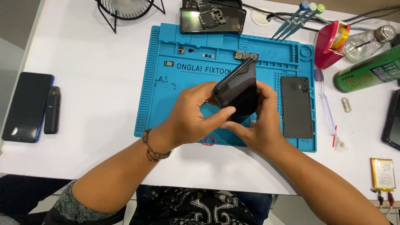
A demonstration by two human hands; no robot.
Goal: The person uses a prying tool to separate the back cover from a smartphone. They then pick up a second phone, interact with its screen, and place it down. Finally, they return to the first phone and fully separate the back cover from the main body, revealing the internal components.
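A dark phone body [239, 86] is held tilted above the blue repair mat [166, 104]. My left hand [196, 116] grips its left edge and lower end, thumb across the bottom. My right hand [256, 125] holds the right side from beneath, fingers wrapped behind it. A grey back cover [296, 107] lies flat on the mat to the right of my hands. Small parts, several tiny screws [164, 80] and a small board [246, 55] sit on the mat's upper area.
A dark phone [27, 106] and a slim black device [52, 109] lie at the left. An opened phone [212, 16], screwdrivers [298, 16], a pink tape dispenser [329, 43], a glass bottle [368, 41], a green can [368, 71], a toothbrush [326, 106] and a battery [383, 173] lie behind and to the right.
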